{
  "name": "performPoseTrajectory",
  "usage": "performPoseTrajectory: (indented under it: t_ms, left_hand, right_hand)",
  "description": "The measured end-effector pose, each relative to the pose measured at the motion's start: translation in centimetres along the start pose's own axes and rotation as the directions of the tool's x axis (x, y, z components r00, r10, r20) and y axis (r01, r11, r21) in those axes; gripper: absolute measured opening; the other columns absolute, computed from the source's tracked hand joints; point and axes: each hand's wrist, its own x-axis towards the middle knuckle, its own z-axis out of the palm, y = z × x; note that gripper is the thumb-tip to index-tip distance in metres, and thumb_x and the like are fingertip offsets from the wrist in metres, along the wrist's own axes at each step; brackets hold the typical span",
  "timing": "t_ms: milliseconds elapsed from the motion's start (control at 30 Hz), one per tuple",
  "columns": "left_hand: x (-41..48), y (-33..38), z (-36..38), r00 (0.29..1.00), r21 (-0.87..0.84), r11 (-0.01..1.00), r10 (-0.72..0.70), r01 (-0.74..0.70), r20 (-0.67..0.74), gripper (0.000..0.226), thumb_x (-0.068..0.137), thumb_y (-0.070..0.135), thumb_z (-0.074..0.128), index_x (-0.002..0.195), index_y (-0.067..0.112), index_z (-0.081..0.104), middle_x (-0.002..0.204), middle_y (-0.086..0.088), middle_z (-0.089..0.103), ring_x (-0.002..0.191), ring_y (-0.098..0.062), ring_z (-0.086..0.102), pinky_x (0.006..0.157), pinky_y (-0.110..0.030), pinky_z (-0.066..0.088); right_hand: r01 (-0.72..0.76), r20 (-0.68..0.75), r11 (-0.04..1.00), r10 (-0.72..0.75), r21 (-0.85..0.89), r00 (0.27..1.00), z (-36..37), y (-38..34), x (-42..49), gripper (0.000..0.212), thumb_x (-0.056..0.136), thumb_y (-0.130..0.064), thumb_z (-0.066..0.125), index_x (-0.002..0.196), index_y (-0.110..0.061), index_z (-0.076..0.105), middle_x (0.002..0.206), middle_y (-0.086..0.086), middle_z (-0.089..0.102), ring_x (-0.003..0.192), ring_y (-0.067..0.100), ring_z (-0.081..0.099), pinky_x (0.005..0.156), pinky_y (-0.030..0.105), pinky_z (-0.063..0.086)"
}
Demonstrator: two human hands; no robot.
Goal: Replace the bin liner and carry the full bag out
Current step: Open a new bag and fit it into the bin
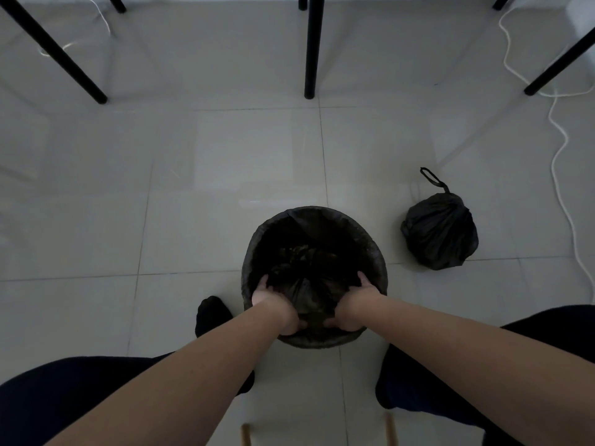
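Nearest, two bare forearms stretched forward and down from dark-clad knees, converging on the round dark bin (pixel 248 268) on the pale tiled floor (pixel 193 188). Left hand (pixel 277 309) inside the near-left rim, fingers curled down into the thin black plastic liner (pixel 309 252). Right hand (pixel 352 305) inside the near-right rim, fingers likewise bunched on the liner, thumb up along the edge. Liner draped over the rim all round, crumpled inward. Dark-socked foot (pixel 212 315) just left of the bin. Farther right, well apart, a tied full black bag (pixel 439 231) with loop handle upright. Farthest, black furniture legs (pixel 312 46) and white cable (pixel 560 149).
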Motion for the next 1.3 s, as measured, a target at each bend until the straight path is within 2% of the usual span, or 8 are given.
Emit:
performPoseTrajectory:
  t_ms: [100,167,233,300,500,933,1133,1300]
  left_hand:
    - [-0.3,-0.3,-0.4,0.996,-0.017,0.997,0.073,-0.074,-0.051,0.076,0.103,0.066,0.034,0.159,0.016,0.041,0.163,-0.01,0.043,0.155,-0.031,0.031,0.129,-0.049,0.012]
    - [-0.3,-0.3,-0.9,0.975,-0.092,0.987,0.114,-0.133,-0.191,0.049,0.104,0.047,0.046,0.136,0.014,0.065,0.139,-0.01,0.064,0.129,-0.031,0.06,0.108,-0.044,0.046]
    - [0.1,-0.3,-1.4,0.945,-0.072,0.988,0.109,-0.138,-0.307,0.034,0.103,0.031,0.049,0.123,0.015,0.07,0.128,-0.009,0.07,0.12,-0.03,0.065,0.099,-0.042,0.049]
    - [0.9,-0.2,-1.9,0.924,0.041,0.997,0.077,-0.066,-0.374,0.044,0.104,0.035,0.044,0.139,0.017,0.064,0.148,-0.01,0.059,0.146,-0.031,0.045,0.124,-0.049,0.024]
    - [2.3,-2.2,-1.1,0.954,0.374,0.894,-0.157,0.247,-0.256,0.072,0.107,0.057,0.022,0.168,0.022,0.008,0.176,-0.01,-0.001,0.161,-0.033,-0.014,0.12,-0.06,-0.025]
    - [-0.7,-2.2,-1.1,0.95,0.141,0.989,0.001,0.045,-0.314,0.066,0.106,0.045,0.031,0.167,0.019,0.022,0.176,-0.011,0.008,0.162,-0.032,-0.004,0.129,-0.052,-0.008]
    - [-1.8,-2.0,0.9,0.99,0.155,0.984,-0.075,0.093,-0.122,0.071,0.105,0.061,0.021,0.168,0.029,0.013,0.175,0.0,0.017,0.163,-0.027,-0.001,0.127,-0.055,-0.015]
    - [-2.0,-1.5,0.6,0.965,0.113,0.994,0.019,0.011,-0.26,0.064,0.108,0.052,0.027,0.166,0.025,0.026,0.173,-0.005,0.024,0.163,-0.03,0.004,0.127,-0.056,-0.012]
  right_hand:
    - [0.072,-0.12,0.994,-0.062,0.084,0.991,-0.7,0.2,-0.6,0.063,0.106,-0.056,0.028,0.149,-0.014,0.049,0.151,0.013,0.051,0.141,0.035,0.044,0.123,0.057,0.024]
    - [0.142,-0.369,0.983,-0.09,0.118,0.925,-1.5,0.5,-0.4,0.042,0.105,-0.038,0.04,0.124,-0.012,0.066,0.127,0.013,0.066,0.116,0.035,0.062,0.1,0.045,0.05]
    - [0.139,-0.552,0.99,-0.103,0.023,0.828,-1.7,0.9,1.0,0.036,0.102,-0.032,0.042,0.12,-0.014,0.068,0.125,0.011,0.067,0.123,0.034,0.057,0.106,0.046,0.043]
    - [0.051,-0.619,0.992,-0.111,-0.114,0.777,-1.9,1.1,2.0,0.046,0.103,-0.038,0.038,0.137,-0.016,0.061,0.143,0.01,0.058,0.145,0.035,0.037,0.123,0.056,0.015]
    - [-0.29,-0.33,0.85,0.148,-0.439,0.932,-0.8,2.8,2.3,0.072,0.106,-0.054,0.012,0.163,-0.014,-0.002,0.173,0.01,0.002,0.158,0.032,-0.013,0.116,0.06,-0.027]
    - [-0.088,-0.444,0.985,0.012,-0.151,0.896,-1.5,2.1,-0.7,0.065,0.106,-0.038,0.034,0.163,-0.011,0.019,0.169,0.015,0.023,0.159,0.032,0.008,0.124,0.058,-0.014]
    - [-0.12,-0.214,0.978,0.082,-0.172,0.973,1.2,2.1,-0.6,0.069,0.104,-0.058,0.027,0.164,-0.028,0.012,0.173,0.002,0.013,0.16,0.029,0.0,0.118,0.06,-0.023]
    - [-0.051,-0.309,0.994,0.02,-0.092,0.951,0.9,2.0,-1.5,0.064,0.106,-0.052,0.03,0.162,-0.022,0.026,0.169,0.007,0.025,0.159,0.03,0.008,0.123,0.06,-0.014]
